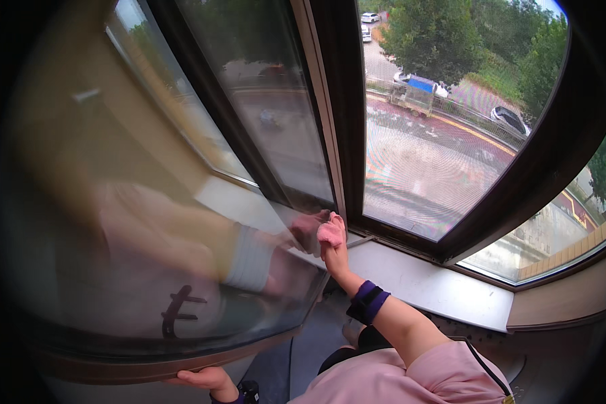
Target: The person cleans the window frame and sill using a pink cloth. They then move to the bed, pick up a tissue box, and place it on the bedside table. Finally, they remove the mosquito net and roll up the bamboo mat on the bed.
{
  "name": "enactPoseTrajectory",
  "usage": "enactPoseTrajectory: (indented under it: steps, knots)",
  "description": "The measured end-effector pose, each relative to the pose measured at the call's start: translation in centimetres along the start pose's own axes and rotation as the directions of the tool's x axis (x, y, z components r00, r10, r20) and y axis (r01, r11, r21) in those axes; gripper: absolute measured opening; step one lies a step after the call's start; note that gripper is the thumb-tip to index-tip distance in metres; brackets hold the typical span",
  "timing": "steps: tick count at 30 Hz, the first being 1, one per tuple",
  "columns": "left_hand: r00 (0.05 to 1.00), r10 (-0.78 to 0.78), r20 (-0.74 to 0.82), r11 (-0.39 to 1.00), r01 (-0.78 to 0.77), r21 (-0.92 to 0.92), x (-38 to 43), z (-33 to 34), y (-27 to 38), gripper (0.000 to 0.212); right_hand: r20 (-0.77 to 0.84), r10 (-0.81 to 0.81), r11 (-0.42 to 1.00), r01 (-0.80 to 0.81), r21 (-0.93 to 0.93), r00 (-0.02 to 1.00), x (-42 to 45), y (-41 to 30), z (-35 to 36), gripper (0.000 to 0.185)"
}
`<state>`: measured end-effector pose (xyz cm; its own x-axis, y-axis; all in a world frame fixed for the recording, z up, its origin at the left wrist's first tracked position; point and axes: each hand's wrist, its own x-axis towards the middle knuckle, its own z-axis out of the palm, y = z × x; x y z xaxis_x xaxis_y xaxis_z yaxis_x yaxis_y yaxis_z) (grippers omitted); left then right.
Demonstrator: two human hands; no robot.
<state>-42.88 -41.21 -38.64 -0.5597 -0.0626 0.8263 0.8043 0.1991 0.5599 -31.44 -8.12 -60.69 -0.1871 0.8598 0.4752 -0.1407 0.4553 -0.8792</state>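
Observation:
A pink cloth [332, 231] is bunched in my right hand [336, 260], which presses it to the glass near the inner corner of an opened window sash. The sash's glass pane [146, 242] mirrors my arm, the cloth and my shirt. My left hand [209, 379] holds the brown outer frame [126, 372] of this sash at its edge, low in the view. Part of the left palm is hidden. A purple wristband [367, 302] circles my right forearm.
A white windowsill [434, 283] runs below the fixed window. An insect screen [434, 151] fills the dark frame [347, 126] to the right, with trees, a road and parked vehicles beyond it. Another pane [565, 237] stands far right. Grey floor [272, 363] shows below the sash.

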Motion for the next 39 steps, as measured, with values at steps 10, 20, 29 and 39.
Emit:
enactPoseTrajectory:
  steps: [10,20,29,39]
  knots:
    - [0.953,-0.231,-0.198,0.966,0.201,-0.160,-0.5,-1.8,-2.1,0.069,-0.030,-0.254,0.945,0.242,-0.221,0.967,7.8,-7.3,1.9,0.065]
    - [0.922,-0.385,0.051,0.143,0.114,-0.983,0.9,1.1,1.5,0.052,-0.083,0.405,0.877,-0.361,0.319,0.910,2.9,2.9,1.5,0.049]
    - [0.988,-0.065,0.143,0.572,0.154,-0.805,1.6,2.2,0.8,0.053,-0.204,0.025,0.979,-0.066,-0.195,0.979,3.5,8.9,1.4,0.054]
    - [0.992,-0.121,-0.021,0.763,0.080,-0.642,1.5,-0.8,-1.2,0.050,-0.020,0.572,0.624,-0.419,0.660,0.820,-9.4,22.9,3.3,0.042]
